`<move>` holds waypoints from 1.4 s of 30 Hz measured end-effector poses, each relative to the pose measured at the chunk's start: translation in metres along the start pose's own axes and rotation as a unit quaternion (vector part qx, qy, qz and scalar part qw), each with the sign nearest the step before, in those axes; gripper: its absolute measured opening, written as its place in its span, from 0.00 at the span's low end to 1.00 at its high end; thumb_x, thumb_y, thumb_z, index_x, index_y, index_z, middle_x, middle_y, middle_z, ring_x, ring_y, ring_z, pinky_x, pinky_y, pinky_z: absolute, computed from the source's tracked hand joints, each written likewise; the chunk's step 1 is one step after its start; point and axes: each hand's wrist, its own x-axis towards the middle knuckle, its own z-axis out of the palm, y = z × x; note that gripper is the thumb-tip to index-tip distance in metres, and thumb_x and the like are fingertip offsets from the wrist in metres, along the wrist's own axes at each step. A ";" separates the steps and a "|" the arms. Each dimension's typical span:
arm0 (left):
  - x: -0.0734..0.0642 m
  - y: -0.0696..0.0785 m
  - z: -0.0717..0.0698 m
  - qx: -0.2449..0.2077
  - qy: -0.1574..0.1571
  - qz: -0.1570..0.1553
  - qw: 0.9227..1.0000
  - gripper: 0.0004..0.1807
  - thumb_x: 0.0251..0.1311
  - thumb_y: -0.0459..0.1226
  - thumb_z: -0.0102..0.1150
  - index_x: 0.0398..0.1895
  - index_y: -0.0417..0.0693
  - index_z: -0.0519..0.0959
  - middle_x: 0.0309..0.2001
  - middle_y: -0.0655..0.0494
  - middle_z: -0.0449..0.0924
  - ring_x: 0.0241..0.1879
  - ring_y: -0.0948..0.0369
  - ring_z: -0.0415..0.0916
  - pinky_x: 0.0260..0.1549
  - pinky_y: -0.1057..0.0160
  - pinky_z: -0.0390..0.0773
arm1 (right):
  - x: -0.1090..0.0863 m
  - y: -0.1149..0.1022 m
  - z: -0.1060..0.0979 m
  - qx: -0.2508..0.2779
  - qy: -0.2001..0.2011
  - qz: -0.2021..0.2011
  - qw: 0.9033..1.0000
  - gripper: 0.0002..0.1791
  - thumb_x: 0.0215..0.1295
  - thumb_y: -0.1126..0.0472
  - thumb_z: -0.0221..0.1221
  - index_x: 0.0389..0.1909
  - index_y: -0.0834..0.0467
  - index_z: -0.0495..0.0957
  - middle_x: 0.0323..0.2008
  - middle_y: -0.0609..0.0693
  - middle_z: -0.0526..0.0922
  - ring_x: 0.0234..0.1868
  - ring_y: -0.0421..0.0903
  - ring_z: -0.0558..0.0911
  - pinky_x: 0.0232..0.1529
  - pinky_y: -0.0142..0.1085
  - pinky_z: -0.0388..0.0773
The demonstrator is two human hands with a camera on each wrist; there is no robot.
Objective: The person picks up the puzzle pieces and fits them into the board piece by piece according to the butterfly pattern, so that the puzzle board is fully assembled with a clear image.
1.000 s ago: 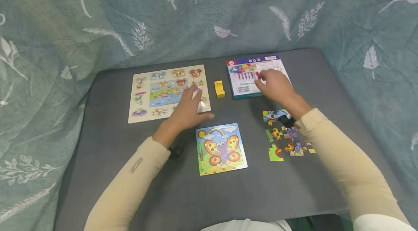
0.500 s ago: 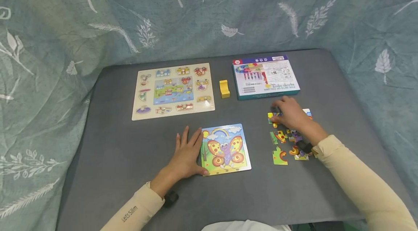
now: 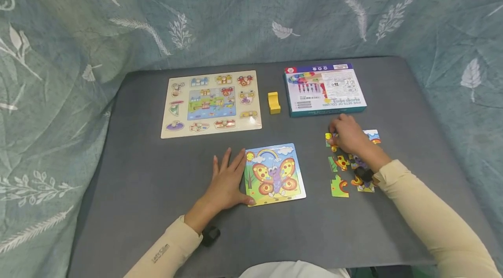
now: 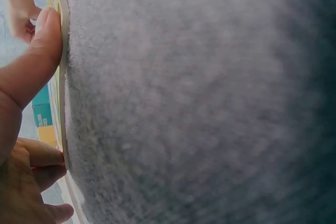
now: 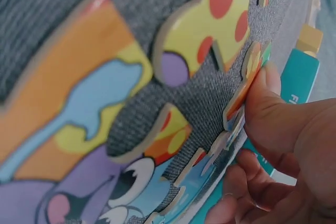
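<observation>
My left hand (image 3: 225,182) lies along the left side of a square butterfly puzzle board (image 3: 276,175), thumb at its near left corner and fingertips at its far left. The left wrist view shows thumb (image 4: 48,35) and fingertips against the board's thin edge. To the right, my right hand (image 3: 349,134) pinches a sun-and-sky jigsaw piece (image 5: 245,82) at the far left of the loose pieces, thumb on its side. Other butterfly jigsaw pieces (image 3: 339,187) lie in loose rows nearer me, partly hidden under the right hand and wrist.
A wooden peg puzzle board (image 3: 165,129) lies at the back left. Beside it stands a small yellow block (image 3: 273,103), then a flat teal-edged box (image 3: 328,110) just beyond the right hand. A patterned curtain (image 3: 235,16) hangs behind the grey table (image 3: 165,173).
My left hand came from over the peg board back to the butterfly board's left edge. The right hand moved from above the box down to the loose pieces.
</observation>
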 end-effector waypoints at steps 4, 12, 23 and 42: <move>0.003 0.000 -0.003 0.005 0.002 0.000 1.000 0.71 0.26 0.57 0.80 0.75 0.41 0.52 0.77 0.50 0.45 0.76 0.43 0.31 0.68 0.33 0.31 | 0.003 0.000 -0.002 -0.003 -0.003 -0.013 1.000 0.14 0.56 0.61 0.68 0.34 0.66 0.75 0.35 0.59 0.72 0.37 0.55 0.67 0.37 0.46 0.65; 0.002 0.000 -0.002 0.000 -0.007 -0.002 1.000 0.70 0.26 0.57 0.80 0.75 0.42 0.52 0.77 0.51 0.45 0.76 0.43 0.31 0.69 0.34 0.32 | 0.009 -0.033 -0.013 0.044 -0.037 -0.052 0.997 0.13 0.54 0.61 0.69 0.29 0.58 0.72 0.25 0.50 0.77 0.25 0.46 0.71 0.30 0.40 0.68; -0.002 -0.002 -0.002 0.004 -0.027 -0.009 1.000 0.70 0.28 0.59 0.78 0.76 0.45 0.50 0.78 0.54 0.42 0.77 0.45 0.33 0.69 0.34 0.32 | 0.041 -0.156 0.036 0.146 -0.121 -0.115 0.975 0.15 0.49 0.54 0.73 0.25 0.56 0.76 0.23 0.47 0.76 0.25 0.41 0.71 0.27 0.31 0.67; 0.000 -0.002 -0.001 -0.024 -0.011 -0.002 1.000 0.70 0.26 0.56 0.80 0.76 0.44 0.51 0.78 0.53 0.43 0.76 0.46 0.37 0.69 0.33 0.34 | 0.055 -0.190 0.052 -0.055 -0.124 -0.061 0.989 0.25 0.52 0.43 0.69 0.40 0.59 0.82 0.36 0.54 0.85 0.38 0.50 0.83 0.36 0.43 0.82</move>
